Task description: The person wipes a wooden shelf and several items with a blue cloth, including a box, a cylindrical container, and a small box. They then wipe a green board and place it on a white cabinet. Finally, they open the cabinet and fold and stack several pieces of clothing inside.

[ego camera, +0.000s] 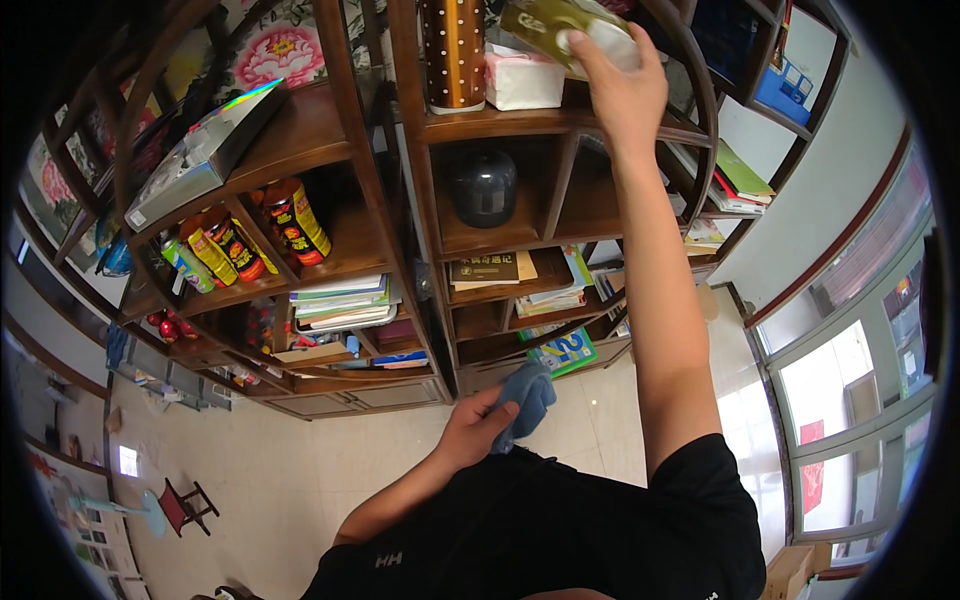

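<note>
My left hand point(476, 427) holds a crumpled blue cloth point(527, 401) low in front of my body. Raised to the upper shelf of a dark wooden cabinet point(495, 127), my right hand point(628, 90) grips an olive-green and white tissue pack point(551, 31), tilted at the top edge of the view. Just left of and below it, a white and pink tissue pack point(526, 81) rests on that shelf. A brown cylinder with white dots point(455, 56) stands beside that pack. One compartment lower sits a glossy black rounded object point(484, 187).
The left cabinet holds a tilted flat box point(202, 161), several spray cans point(296, 221) and a stack of books and papers point(341, 304). More books point(487, 270) lie low in the right cabinet. A small folding stool point(187, 508) stands on the floor at left.
</note>
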{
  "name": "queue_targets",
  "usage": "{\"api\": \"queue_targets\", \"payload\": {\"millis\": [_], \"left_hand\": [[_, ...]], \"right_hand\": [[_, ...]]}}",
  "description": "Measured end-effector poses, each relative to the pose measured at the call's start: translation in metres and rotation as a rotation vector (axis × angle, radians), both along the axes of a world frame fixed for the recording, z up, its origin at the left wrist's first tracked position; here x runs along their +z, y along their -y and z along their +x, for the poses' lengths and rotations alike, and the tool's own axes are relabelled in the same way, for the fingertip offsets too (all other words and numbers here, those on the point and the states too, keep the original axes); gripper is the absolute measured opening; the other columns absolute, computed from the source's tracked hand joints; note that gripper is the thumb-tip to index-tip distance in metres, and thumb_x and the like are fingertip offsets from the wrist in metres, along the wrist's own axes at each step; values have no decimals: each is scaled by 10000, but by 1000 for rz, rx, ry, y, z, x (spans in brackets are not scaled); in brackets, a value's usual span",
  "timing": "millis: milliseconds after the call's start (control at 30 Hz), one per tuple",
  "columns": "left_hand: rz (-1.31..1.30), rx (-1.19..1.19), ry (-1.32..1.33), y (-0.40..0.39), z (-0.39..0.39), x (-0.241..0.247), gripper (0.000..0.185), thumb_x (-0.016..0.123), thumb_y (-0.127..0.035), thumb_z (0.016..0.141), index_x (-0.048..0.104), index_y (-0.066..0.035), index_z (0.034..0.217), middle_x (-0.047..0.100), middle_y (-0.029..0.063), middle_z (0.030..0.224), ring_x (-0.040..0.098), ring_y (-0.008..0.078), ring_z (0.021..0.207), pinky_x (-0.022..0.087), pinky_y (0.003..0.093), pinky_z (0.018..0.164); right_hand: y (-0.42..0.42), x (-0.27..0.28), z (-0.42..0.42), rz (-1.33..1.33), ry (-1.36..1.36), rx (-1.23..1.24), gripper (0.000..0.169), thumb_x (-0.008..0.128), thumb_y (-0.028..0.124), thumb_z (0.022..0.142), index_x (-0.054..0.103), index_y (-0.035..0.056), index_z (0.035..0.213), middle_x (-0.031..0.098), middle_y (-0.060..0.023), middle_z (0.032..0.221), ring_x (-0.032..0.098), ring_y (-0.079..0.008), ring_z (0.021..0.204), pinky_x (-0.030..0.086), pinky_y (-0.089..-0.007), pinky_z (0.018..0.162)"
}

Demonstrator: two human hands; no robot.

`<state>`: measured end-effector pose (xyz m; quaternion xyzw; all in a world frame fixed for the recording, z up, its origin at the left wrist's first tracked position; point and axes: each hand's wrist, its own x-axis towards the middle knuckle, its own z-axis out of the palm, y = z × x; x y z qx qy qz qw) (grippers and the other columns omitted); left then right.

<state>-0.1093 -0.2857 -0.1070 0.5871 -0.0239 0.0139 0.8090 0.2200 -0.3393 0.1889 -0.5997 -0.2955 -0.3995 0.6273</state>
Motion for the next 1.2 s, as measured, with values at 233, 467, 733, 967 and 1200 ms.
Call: {"api": "queue_targets", "payload": {"millis": [233, 467, 733, 967, 1200], "left_hand": [[290, -20, -6, 3, -11, 25, 316, 581, -178, 1086, 642, -18, 1352, 708, 19, 1044, 601, 85, 951, 502, 271, 871], [316, 17, 43, 3, -7, 18, 307, 596, -160, 1069, 654, -29, 1341, 724, 48, 1013, 625, 96, 915, 511, 276, 847], [403, 110, 75, 20, 14, 14, 308, 602, -152, 1063, 649, -22, 1338, 737, 76, 1003, 645, 116, 880, 526, 288, 838], [366, 287, 82, 48, 48, 21, 322, 571, -186, 1092, 639, -12, 1355, 707, 51, 1090, 618, 115, 969, 507, 287, 898], [350, 512, 367, 75, 118, 136, 390, 527, -296, 1105, 649, 39, 1262, 659, 38, 1047, 573, 102, 937, 481, 273, 841]], "right_hand": [[-44, 5, 10, -298, 200, -218, 742, 894, 299, 787, 617, -29, 1393, 689, -230, 1257, 681, -305, 1133, 518, -393, 1024], [-19, -5, 34, -110, -160, 436, 700, 779, 133, 870, 537, 105, 1525, 586, -217, 1432, 654, -271, 1173, 552, -394, 956], [43, 15, 223, -764, -155, -232, 533, 664, 430, 943, 697, 92, 1354, 716, -203, 1280, 667, -347, 1217, 491, -401, 1058], [22, 33, 204, -1621, -176, 6, 774, 400, 705, 1041, 585, 93, 1477, 551, -195, 1529, 492, -367, 1426, 377, -394, 1179], [114, 29, 136, -1458, -39, 97, 584, 447, 493, 1096, 686, 8, 1315, 694, -251, 1283, 632, -424, 1230, 484, -434, 1065]]}}
